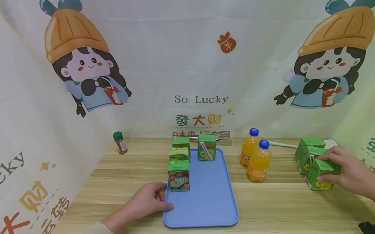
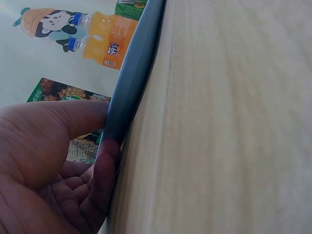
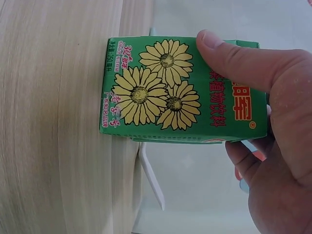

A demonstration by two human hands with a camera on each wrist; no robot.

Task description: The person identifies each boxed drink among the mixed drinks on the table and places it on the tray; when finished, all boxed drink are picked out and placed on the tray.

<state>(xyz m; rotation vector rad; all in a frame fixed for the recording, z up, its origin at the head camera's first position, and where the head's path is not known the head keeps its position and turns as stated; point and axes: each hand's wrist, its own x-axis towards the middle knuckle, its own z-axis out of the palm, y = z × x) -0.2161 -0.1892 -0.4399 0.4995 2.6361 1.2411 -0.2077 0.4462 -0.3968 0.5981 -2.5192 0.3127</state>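
Green flower carton (image 3: pixel 151 92): toward the right edge of the table (image 1: pixel 130 170), right hand (image 1: pixel 350 168) pinching its upper part, gap just carton-wide, thumb on flower face, fingers curled behind. Right forearm comes in from near right. Two more green cartons (image 1: pixel 302 164) just behind, toward far right corner. Orange bottles (image 1: pixel 258 166) farther left. Left hand (image 1: pixel 151 199) pinches left edge of blue tray (image 1: pixel 208 192), thumb on top, finger underneath, forearm from near left.
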